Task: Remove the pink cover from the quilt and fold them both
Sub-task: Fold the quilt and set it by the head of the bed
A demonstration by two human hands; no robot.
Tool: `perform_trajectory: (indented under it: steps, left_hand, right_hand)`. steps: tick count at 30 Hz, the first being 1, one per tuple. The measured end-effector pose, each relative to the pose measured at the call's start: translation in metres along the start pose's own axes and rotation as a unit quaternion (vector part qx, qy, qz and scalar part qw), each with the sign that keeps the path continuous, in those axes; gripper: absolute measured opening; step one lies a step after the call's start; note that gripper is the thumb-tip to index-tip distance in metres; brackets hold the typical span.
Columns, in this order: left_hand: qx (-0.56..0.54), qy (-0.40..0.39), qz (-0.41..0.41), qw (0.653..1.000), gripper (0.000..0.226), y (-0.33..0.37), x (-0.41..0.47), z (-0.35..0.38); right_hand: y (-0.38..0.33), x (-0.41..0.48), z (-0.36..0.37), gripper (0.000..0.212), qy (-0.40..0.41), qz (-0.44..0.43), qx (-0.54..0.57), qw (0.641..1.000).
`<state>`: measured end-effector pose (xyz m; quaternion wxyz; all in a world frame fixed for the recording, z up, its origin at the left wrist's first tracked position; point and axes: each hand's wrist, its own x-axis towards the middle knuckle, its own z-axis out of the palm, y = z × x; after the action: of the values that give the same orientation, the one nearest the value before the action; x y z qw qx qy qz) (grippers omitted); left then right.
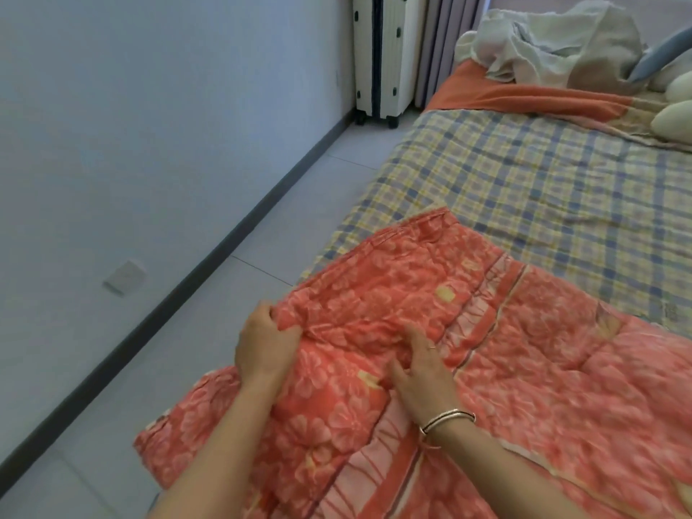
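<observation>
we see pink cover (374, 294) lying on near part of bed, over checked fabric (543, 181). left hand (267, 342) clamped on fold at cover's left edge. right hand (423, 372) near it, fingers curled into same cover, pinching bunch.

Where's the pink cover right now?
Head view, lower centre to right: the pink cover lies over the plaid sheet at the near end, left hand gripping its bunched edge, right hand resting on it.
</observation>
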<state>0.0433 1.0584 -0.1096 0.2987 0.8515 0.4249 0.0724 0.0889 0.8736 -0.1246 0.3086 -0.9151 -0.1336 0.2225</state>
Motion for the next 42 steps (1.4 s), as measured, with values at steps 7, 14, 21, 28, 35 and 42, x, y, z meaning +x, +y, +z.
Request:
perform_trajectory:
  steps: [7, 14, 21, 28, 35, 42]
  left_hand:
    - [0.15, -0.233, -0.101, 0.956, 0.103, -0.036, 0.015, 0.003]
    - [0.07, -0.346, 0.099, 0.931, 0.089, 0.001, -0.012, -0.015]
    - [0.238, -0.336, 0.248, 0.877, 0.086, 0.048, -0.076, -0.006]
    - [0.295, -0.301, 0.331, 0.844, 0.07, 0.087, -0.153, -0.008]
    - [0.245, -0.293, 0.396, 0.835, 0.066, 0.149, -0.233, -0.04]
    - [0.245, -0.281, 0.528, 0.763, 0.064, 0.224, -0.383, -0.058]
  right_hand:
    - [-0.015, -0.017, 0.014, 0.049, -0.087, 0.011, -0.089, 0.992]
    - [-0.015, -0.012, 0.026, 0.106, -0.19, 0.255, 0.229, 0.92]
    - [-0.004, -0.018, -0.007, 0.085, 0.056, 0.267, 0.316, 0.908]
    - [-0.01, -0.037, -0.058, 0.116, -0.001, 0.285, 0.264, 0.921]
    - [0.011, -0.121, -0.143, 0.069, 0.149, 0.197, 0.225, 0.943]
    - [0.078, -0.267, -0.24, 0.035, 0.259, 0.16, 0.311, 0.901]
